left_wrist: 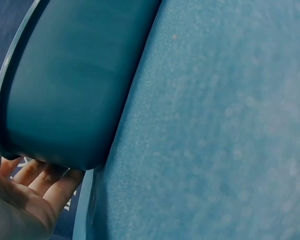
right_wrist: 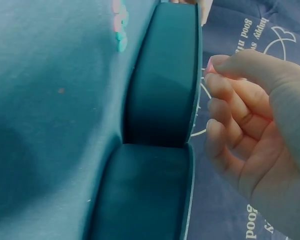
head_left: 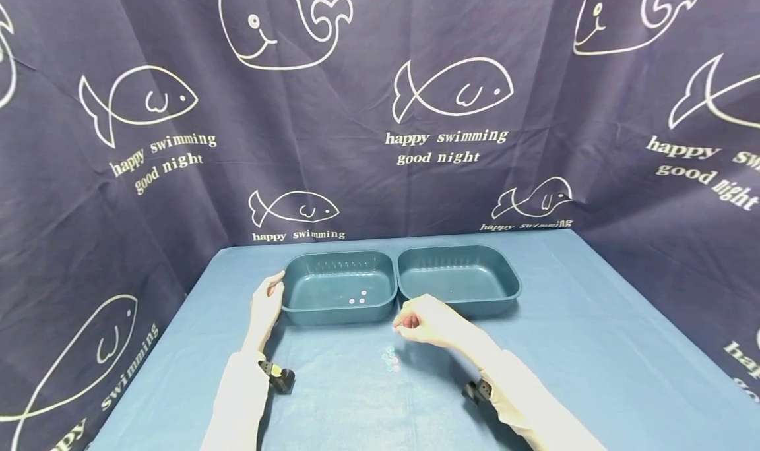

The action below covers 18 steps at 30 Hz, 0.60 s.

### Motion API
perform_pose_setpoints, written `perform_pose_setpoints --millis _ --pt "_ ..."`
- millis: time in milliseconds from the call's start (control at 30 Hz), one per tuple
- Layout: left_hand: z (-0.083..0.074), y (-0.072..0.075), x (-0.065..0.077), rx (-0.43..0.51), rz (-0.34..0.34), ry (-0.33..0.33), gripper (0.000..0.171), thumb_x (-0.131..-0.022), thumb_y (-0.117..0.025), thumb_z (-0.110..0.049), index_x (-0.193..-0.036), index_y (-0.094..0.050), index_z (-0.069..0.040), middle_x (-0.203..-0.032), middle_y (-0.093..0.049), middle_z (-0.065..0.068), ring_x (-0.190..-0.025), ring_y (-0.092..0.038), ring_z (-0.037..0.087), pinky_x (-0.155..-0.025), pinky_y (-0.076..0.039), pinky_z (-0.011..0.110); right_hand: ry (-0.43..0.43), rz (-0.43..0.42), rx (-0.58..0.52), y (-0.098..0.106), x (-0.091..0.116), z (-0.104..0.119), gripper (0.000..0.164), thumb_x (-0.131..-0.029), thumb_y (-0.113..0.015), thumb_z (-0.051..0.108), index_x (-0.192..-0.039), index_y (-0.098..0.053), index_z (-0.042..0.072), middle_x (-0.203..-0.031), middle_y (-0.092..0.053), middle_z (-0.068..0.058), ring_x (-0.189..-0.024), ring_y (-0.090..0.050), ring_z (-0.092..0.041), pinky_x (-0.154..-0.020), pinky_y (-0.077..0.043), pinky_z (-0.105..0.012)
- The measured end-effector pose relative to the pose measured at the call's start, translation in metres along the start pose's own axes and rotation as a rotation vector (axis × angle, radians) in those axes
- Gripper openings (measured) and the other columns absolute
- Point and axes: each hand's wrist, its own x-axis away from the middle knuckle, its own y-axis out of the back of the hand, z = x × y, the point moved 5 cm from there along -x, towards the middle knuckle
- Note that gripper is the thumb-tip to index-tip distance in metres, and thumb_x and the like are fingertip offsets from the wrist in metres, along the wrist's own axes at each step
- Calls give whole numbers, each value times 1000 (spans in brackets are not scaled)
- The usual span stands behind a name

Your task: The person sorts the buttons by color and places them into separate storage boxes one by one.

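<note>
My left hand [head_left: 266, 302] holds the outer end of the left teal bin [head_left: 338, 316]. Its fingers [left_wrist: 60, 192] bend against the end wall below the rim [left_wrist: 9, 60]. Over the table in front of where the two bins meet is my right hand [head_left: 430, 320]. Thumb and index fingertip pinch a small pink disc [right_wrist: 210, 65], mostly covered by the fingers; the other fingers are curled in loosely. Several small pink and green discs [right_wrist: 120, 25] lie in a loose cluster on the table before the left bin. A few pale pink discs [head_left: 362, 300] rest on that bin's floor.
The right teal bin [head_left: 460, 283] stands end to end with the left one on the blue tablecloth [head_left: 344, 398]. A dark blue curtain [head_left: 368, 115] with white fish and whale prints hangs behind and at both sides of the table.
</note>
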Motion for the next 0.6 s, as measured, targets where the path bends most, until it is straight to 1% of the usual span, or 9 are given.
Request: perform_pose_setpoints --millis 167,433,600 --pt "-1 1 0 -5 -8 -4 37 -94 -44 -11 -129 -54 -6 -137 -51 16 -125 -48 31 -104 -35 43 -14 -3 -4 4 -9 1 12 -80 -64 13 -87 -74 12 -70 -61 10 -64 -49 3 -61 -43 -17" --pt "0 1 0 3 -28 4 35 -94 -47 -11 -128 -56 -8 -135 -53 15 -124 -50 30 -104 -37 41 -18 -35 30 6 -21 -2 10 -81 -65 15 -85 -74 12 -67 -59 11 -63 -47 3 -60 -42 -17" --pt "0 1 -2 0 -27 6 35 -94 -47 -12 -128 -56 -8 -134 -53 15 -123 -50 29 -103 -37 41 -14 -56 43 10 -27 -2 11 -81 -66 17 -86 -74 13 -65 -56 12 -62 -45 2 -59 -40 -17"
